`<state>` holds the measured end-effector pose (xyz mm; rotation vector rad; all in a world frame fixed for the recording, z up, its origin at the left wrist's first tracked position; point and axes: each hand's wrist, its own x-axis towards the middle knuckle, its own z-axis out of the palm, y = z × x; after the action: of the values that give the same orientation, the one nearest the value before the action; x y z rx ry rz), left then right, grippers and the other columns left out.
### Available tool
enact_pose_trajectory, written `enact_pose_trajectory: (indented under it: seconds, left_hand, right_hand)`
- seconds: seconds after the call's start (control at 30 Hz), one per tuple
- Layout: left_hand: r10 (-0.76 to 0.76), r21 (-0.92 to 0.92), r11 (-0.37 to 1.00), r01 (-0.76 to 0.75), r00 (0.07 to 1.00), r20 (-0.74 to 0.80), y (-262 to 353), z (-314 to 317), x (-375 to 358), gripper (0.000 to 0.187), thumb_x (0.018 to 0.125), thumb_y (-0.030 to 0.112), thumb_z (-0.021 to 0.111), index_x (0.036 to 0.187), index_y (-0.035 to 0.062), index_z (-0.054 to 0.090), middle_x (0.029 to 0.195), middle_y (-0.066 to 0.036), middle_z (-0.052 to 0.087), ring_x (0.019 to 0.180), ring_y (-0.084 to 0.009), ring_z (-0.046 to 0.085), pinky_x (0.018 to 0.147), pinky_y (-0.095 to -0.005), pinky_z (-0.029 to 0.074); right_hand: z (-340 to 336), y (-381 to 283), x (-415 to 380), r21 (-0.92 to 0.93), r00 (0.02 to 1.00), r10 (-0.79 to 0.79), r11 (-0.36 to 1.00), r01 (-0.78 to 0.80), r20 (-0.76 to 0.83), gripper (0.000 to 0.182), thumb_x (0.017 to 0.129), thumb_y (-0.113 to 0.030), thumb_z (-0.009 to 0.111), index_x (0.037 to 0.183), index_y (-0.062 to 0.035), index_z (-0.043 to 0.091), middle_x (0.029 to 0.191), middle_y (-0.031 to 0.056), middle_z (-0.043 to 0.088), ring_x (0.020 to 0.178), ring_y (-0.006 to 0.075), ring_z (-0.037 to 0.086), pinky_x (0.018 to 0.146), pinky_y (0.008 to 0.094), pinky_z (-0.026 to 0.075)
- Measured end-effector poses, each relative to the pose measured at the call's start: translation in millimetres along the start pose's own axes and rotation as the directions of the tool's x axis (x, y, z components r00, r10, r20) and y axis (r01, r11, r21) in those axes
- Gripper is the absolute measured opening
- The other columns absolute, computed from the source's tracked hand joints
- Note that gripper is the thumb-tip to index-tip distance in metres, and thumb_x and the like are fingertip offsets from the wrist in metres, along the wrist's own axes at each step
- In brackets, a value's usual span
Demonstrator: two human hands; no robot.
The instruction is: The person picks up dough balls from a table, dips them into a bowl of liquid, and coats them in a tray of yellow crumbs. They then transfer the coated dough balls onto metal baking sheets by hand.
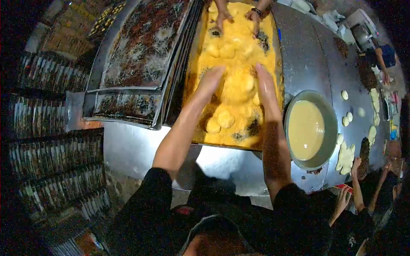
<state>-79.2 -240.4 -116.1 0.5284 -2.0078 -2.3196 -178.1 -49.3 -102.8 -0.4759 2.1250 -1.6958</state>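
Left hand and right hand: fingers spread flat, cupping a crumbed piece in the tray of yellow crumbs. Bowl of batter just beside. Another person's hands at the far end.

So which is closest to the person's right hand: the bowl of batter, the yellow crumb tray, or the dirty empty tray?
From the right hand:
1. Yellow crumb-filled metal tray, right under it.
2. Round metal bowl of pale batter, just to the right.
3. Dark crusted metal tray, far on the left.
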Motion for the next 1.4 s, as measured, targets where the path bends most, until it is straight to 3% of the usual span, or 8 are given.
enact_pose_trajectory:
  seconds: [0.23, 0.33, 0.5, 0.57, 0.83, 0.93, 1.07, 1.4]
  left_hand:
    - [-0.153, -0.369, 0.928, 0.057, 0.960, -0.236, -48.8, 33.1, -35.3, 0.063, 0.091, 0.033, 0.052, 0.141, 0.0027, 0.031, 0.133, -0.014, 0.046, 0.120, -0.0236, 0.046, 0.099, -0.0336, 0.038]
    - [-0.088, -0.639, 0.764, 0.089, 0.996, 0.033, -23.5, 31.0, -24.6, 0.063, 0.091, 0.034, 0.053, 0.140, 0.0019, 0.031, 0.132, -0.014, 0.048, 0.119, -0.0234, 0.047, 0.100, -0.0332, 0.037]
    - [-0.082, -0.180, 0.981, 0.067, 0.994, -0.077, -24.3, -26.2, -55.0, 0.058, 0.089, 0.030, 0.057, 0.137, 0.0035, 0.038, 0.123, -0.011, 0.054, 0.112, -0.0235, 0.053, 0.094, -0.0376, 0.043]
    - [-0.215, -0.111, 0.972, 0.209, 0.976, -0.037, -9.8, -23.7, -95.4, 0.062, 0.087, 0.022, 0.057, 0.141, 0.0043, 0.031, 0.123, -0.012, 0.054, 0.111, -0.0246, 0.053, 0.091, -0.0353, 0.045]
    - [-0.150, -0.551, 0.812, 0.195, 0.981, 0.127, -5.5, 4.4, -78.4, 0.065, 0.087, 0.023, 0.058, 0.141, 0.0049, 0.027, 0.126, -0.013, 0.050, 0.117, -0.0257, 0.048, 0.095, -0.0366, 0.041]
    - [-0.075, -0.033, 0.997, 0.072, 0.993, -0.092, 11.8, -21.2, -60.4, 0.066, 0.090, 0.027, 0.057, 0.142, 0.0014, 0.024, 0.129, -0.013, 0.049, 0.118, -0.0256, 0.047, 0.095, -0.0368, 0.042]
    - [-0.052, -0.332, 0.943, -0.025, 0.974, -0.222, -22.1, -36.5, 7.5, 0.068, 0.091, 0.028, 0.055, 0.145, 0.0056, 0.021, 0.136, -0.013, 0.042, 0.122, -0.0257, 0.043, 0.096, -0.0392, 0.040]
    - [-0.124, -0.644, 0.741, 0.192, 0.981, 0.149, -1.5, 5.0, 68.1, 0.054, 0.089, 0.037, 0.057, 0.126, -0.0004, 0.050, 0.124, -0.011, 0.055, 0.109, -0.0229, 0.054, 0.095, -0.0351, 0.043]
  right_hand:
    - [60.4, 68.4, -39.7, -0.473, 0.901, -0.002, 0.852, -0.225, -0.433, 0.068, 0.085, -0.045, 0.058, 0.134, -0.0004, 0.042, 0.133, 0.0228, 0.046, 0.119, 0.0316, 0.046, 0.091, 0.0383, 0.041]
    - [53.4, -2.0, -20.2, 0.350, 0.941, 0.321, 0.898, -0.267, -0.105, 0.069, 0.084, -0.043, 0.060, 0.134, -0.0005, 0.041, 0.135, 0.0215, 0.044, 0.120, 0.0306, 0.045, 0.098, 0.0381, 0.037]
    - [-1.3, -5.0, -52.6, -0.051, 0.991, 0.127, 0.990, -0.128, -0.032, 0.067, 0.083, -0.037, 0.061, 0.136, -0.0011, 0.040, 0.126, 0.0165, 0.050, 0.113, 0.0269, 0.048, 0.094, 0.0385, 0.041]
    - [-1.1, 5.6, -88.3, -0.090, 0.853, 0.522, 0.850, -0.519, 0.016, 0.068, 0.083, -0.030, 0.064, 0.137, 0.0007, 0.036, 0.123, 0.0159, 0.052, 0.111, 0.0255, 0.050, 0.088, 0.0354, 0.046]
    - [47.7, -33.2, -82.3, 0.222, 0.978, 0.208, 0.954, -0.203, 0.000, 0.060, 0.086, -0.030, 0.060, 0.134, 0.0014, 0.040, 0.124, 0.0153, 0.052, 0.108, 0.0238, 0.053, 0.080, 0.0319, 0.049]
    - [-5.8, -18.1, -12.8, 0.011, 0.934, 0.333, 0.942, -0.335, -0.125, 0.051, 0.091, -0.039, 0.052, 0.125, -0.0006, 0.051, 0.117, 0.0134, 0.056, 0.095, 0.0202, 0.057, 0.073, 0.0310, 0.050]
    - [-22.9, 81.4, 88.1, 0.312, 0.933, 0.139, 0.950, -0.031, -0.331, 0.052, 0.090, -0.044, 0.052, 0.122, -0.0023, 0.054, 0.111, 0.0117, 0.059, 0.075, 0.0145, 0.054, 0.061, 0.0285, 0.046]
    - [17.4, -8.2, 53.9, 0.536, 0.884, 0.310, 0.708, -0.459, 0.349, 0.057, 0.086, -0.037, 0.062, 0.127, -0.0005, 0.048, 0.119, 0.0104, 0.058, 0.107, 0.0239, 0.056, 0.094, 0.0363, 0.044]
